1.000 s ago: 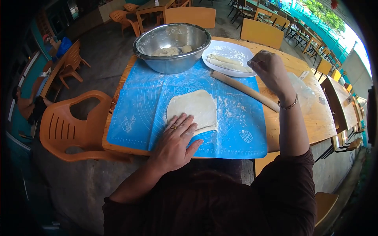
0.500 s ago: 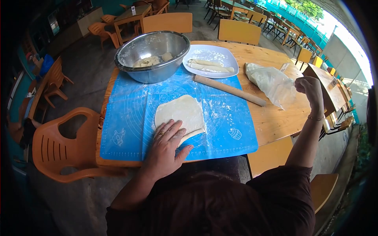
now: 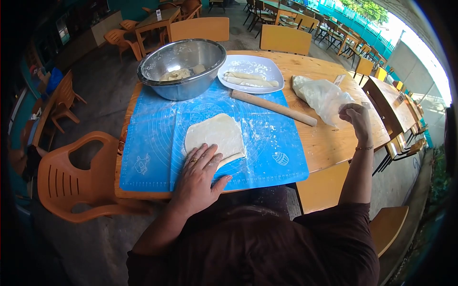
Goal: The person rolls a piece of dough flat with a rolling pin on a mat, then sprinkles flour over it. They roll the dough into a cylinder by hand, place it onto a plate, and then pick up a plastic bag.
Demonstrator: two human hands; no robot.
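Observation:
A flat folded sheet of pale dough [image 3: 217, 133] lies on a blue silicone mat [image 3: 152, 143] dusted with flour. My left hand [image 3: 198, 178] rests palm down on the dough's near edge, fingers spread. My right hand [image 3: 355, 119] is out to the right, its fingers closed at the edge of a clear plastic bag [image 3: 322, 97] holding white powder. A wooden rolling pin [image 3: 273, 107] lies diagonally between the mat and the bag, untouched.
A steel bowl [image 3: 183, 66] with dough pieces stands at the mat's far edge. Beside it, a white plate [image 3: 250, 71] carries two rolled dough sticks. An orange plastic chair [image 3: 78, 176] stands left of the wooden table [image 3: 329, 143]. More tables and chairs fill the background.
My right hand left the plate, swung out to the right past the table edge, and has now come back in to the plastic bag. My left hand stayed on the dough.

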